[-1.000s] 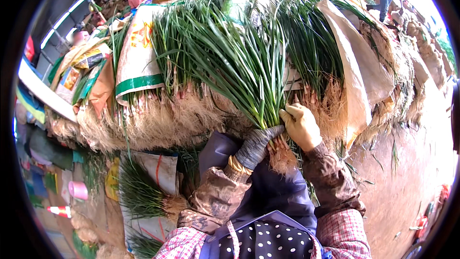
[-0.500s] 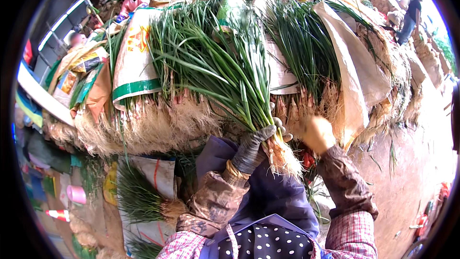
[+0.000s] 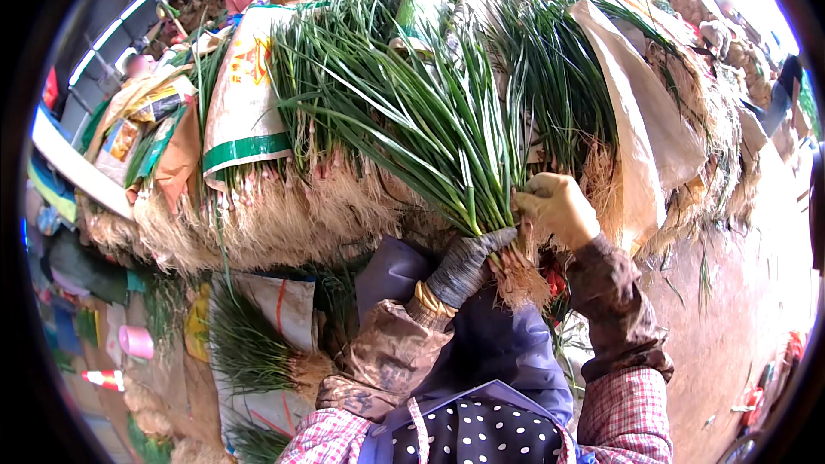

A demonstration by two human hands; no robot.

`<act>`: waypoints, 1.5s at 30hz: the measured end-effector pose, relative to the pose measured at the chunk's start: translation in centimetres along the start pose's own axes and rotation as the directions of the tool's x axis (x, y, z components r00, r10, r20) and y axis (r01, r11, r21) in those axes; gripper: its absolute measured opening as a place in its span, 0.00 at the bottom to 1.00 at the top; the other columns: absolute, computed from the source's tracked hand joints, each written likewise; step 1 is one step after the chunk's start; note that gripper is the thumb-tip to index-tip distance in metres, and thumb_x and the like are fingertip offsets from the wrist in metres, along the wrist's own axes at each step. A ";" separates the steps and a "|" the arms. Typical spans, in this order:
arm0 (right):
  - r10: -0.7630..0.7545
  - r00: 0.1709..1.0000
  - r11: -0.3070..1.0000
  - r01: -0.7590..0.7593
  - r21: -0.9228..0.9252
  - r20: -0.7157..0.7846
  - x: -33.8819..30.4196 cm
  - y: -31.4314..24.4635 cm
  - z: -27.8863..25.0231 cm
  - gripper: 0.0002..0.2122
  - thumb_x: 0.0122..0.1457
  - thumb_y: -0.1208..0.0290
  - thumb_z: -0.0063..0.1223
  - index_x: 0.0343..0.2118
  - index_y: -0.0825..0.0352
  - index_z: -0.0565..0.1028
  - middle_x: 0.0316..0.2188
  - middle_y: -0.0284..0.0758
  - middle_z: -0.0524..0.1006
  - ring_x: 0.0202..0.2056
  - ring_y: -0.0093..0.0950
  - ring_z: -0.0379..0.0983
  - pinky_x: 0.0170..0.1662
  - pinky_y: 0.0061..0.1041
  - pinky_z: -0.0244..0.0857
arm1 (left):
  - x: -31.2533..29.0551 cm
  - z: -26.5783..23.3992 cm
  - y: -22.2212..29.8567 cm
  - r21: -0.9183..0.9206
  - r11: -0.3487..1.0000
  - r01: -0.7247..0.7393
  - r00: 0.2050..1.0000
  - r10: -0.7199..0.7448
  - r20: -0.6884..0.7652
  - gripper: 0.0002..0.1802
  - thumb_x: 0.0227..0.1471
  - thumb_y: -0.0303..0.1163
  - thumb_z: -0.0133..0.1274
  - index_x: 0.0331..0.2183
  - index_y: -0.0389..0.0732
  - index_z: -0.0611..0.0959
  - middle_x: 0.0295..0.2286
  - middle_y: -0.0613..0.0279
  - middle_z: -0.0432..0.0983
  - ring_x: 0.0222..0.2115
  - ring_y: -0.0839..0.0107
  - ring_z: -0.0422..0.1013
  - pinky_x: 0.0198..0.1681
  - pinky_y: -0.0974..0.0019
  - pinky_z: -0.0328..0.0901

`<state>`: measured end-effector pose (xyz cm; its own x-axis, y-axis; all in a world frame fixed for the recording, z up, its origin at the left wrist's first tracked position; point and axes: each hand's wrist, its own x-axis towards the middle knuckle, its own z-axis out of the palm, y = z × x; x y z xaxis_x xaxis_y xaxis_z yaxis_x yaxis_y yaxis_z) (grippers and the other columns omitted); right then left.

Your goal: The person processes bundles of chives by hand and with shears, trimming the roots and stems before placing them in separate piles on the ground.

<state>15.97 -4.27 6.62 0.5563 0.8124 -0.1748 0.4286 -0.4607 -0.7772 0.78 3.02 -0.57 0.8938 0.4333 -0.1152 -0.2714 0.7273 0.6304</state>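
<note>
My left hand (image 3: 474, 262), in a grey-coated glove, is closed around a bunch of green onions (image 3: 455, 155) just above its roots. The long green leaves fan up and to the left, while the pale, stringy roots (image 3: 520, 282) hang below the fist. On the bunch's right side, my right hand (image 3: 560, 209), in a pale yellowish glove, has curled fingers pinching green onion stems at its edge. How many stems it holds is hidden. Behind both hands, more green onions (image 3: 559, 77) lie in a raised heap with their roots facing me.
White woven sacks (image 3: 249, 112) cover parts of the heap; another sack (image 3: 632, 120) drapes at right. A smaller green onion bunch (image 3: 258, 344) lies on a sack at lower left, near a pink container (image 3: 136, 342). Brown floor (image 3: 696, 318) stretches right. People work beyond the heap.
My right hand has moved up and left from beside the bunch to its stems. The bunch in my left hand looks fuller and leans slightly right.
</note>
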 end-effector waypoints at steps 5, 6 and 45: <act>-0.011 0.976 0.899 0.105 0.426 -0.219 -1.6 2.0 2.2 0.08 0.53 0.70 0.55 0.31 0.70 0.74 0.25 0.36 0.76 0.23 0.21 0.71 0.28 0.21 0.67 | -0.2 0.2 -0.4 0.213 0.974 -0.078 0.993 0.096 -0.075 0.08 0.46 0.25 0.55 0.33 0.34 0.79 0.28 0.64 0.75 0.29 0.76 0.71 0.33 0.72 0.66; 0.105 0.974 0.810 0.033 0.585 -0.200 -1.6 1.9 2.2 0.06 0.53 0.72 0.54 0.30 0.69 0.74 0.24 0.36 0.76 0.23 0.20 0.71 0.28 0.18 0.68 | -0.3 0.1 -0.1 0.257 0.966 -0.019 0.996 0.041 -0.083 0.10 0.46 0.25 0.55 0.34 0.35 0.78 0.29 0.63 0.75 0.30 0.75 0.71 0.34 0.73 0.66; -0.040 0.971 0.776 -0.117 -0.619 -0.234 3.1 3.7 3.5 0.15 0.51 0.61 0.55 0.33 0.71 0.75 0.26 0.44 0.76 0.28 0.34 0.74 0.33 0.32 0.67 | -1.6 1.0 2.4 0.139 0.990 -0.013 1.000 0.015 -0.016 0.24 0.40 0.23 0.56 0.43 0.30 0.71 0.25 0.58 0.74 0.24 0.65 0.73 0.30 0.67 0.69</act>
<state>16.82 -2.21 1.12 0.6897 0.7241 0.0027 0.7086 -0.6741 -0.2086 -0.92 3.60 1.88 0.8836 0.4531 -0.1181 -0.2306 0.6406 0.7325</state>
